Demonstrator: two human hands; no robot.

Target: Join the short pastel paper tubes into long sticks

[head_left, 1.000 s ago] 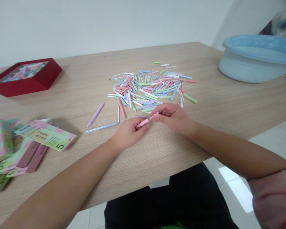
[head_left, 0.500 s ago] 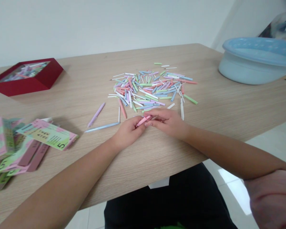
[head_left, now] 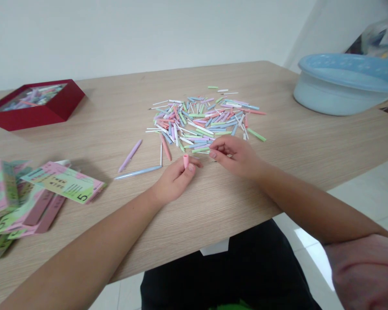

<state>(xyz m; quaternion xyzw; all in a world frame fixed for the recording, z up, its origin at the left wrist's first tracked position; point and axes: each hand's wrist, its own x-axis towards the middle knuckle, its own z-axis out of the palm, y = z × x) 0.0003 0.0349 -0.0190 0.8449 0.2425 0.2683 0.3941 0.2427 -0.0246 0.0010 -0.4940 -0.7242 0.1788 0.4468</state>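
My left grip (head_left: 174, 178) is closing thumb and fingers together on a pink tube (head_left: 186, 161). The tube is standing roughly upright at the centre of the frame, its open end pointing upward above my thumb.

My right grip (head_left: 236, 157) is hovering to the right of the left one, well apart from the tube. Its thumb and forefinger tips are facing each other at close range, beside the near edge of a pile of pen parts (head_left: 197, 118); I cannot tell whether they are pinching anything.

The pile is occupying the upper centre of the frame, mixing white, blue, green, purple and coral pieces on the wood-grain worktop (head_left: 233, 198). A green piece (head_left: 256, 134) is lying at its right edge.

Left of centre, a purple pen (head_left: 130, 156) is lying at a slant. Below it, a blue pen (head_left: 137, 172) is pointing its right end toward my left grip, and a thin white rod (head_left: 161, 154) is lying near that end.

At upper left, a red box (head_left: 61, 110) is holding further pen parts. At lower left, printed cartons (head_left: 64, 183) are lying in an overlapping heap. At upper right, a light-blue basin (head_left: 330, 98) is resting on the worktop.
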